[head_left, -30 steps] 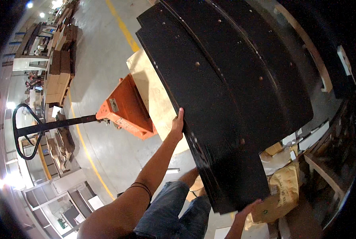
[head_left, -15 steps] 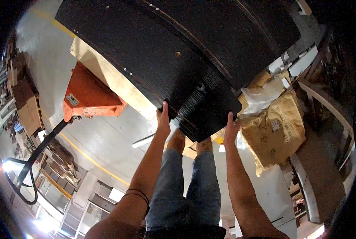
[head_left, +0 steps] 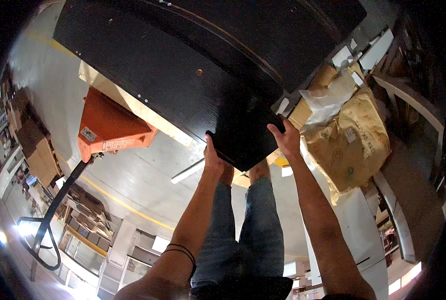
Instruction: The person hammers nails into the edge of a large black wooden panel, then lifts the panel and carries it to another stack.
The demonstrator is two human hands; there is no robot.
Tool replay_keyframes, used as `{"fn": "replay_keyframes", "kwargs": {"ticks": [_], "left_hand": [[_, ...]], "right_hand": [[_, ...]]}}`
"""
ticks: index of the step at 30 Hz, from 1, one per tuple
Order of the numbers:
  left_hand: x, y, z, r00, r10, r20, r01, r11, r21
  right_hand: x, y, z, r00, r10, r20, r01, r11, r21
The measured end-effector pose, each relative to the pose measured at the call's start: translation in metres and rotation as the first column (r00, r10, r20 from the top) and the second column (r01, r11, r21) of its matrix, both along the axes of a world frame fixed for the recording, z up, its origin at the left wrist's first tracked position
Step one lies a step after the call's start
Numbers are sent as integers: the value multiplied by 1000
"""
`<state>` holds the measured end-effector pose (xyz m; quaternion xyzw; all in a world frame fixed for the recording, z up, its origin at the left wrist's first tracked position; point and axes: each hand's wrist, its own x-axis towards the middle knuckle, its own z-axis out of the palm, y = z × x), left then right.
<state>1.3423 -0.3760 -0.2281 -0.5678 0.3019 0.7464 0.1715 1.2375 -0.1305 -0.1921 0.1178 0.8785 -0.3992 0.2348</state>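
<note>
A large black board with a few small holes fills the upper middle of the head view, its near corner pointing toward my legs. On its left near edge, my left hand grips with the thumb on top and the fingers curled underneath, out of sight. My right hand holds the right near edge, its thumb lying over the black surface and its fingers mostly hidden. Beyond a long groove or gap, more black surface continues; whether it is a separate board I cannot tell.
Pale wood shows under the board's left side, beside an orange pallet jack with a black handle. A crumpled brown paper sack and clear plastic lie at the right. A white strip lies on the floor.
The black board has shifted left in the view. My right hand has moved up and slightly left, its thumb now further over the surface. My left hand still grips its edge.
</note>
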Motion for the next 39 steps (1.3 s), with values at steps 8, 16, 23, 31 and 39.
{"fn": "replay_keyframes", "kwargs": {"ticks": [8,16,23,31,39], "left_hand": [[11,13,4,975,-178,134,197,971,-138],[8,5,27,685,-679,263,728,632,-266],[20,2,25,353,-895,274,869,205,-451],[-104,-109,14,950,-159,-269,98,969,-225],[-202,-199,2,981,-77,-180,5,930,-367]], "right_hand": [[38,-22,4,816,-562,134,555,827,88],[67,-30,-18,598,-765,239,801,577,-158],[61,-21,-3,590,-745,311,807,550,-214],[69,-25,-11,434,-659,614,900,342,-270],[55,-22,-1,190,-701,687,972,233,-30]]}}
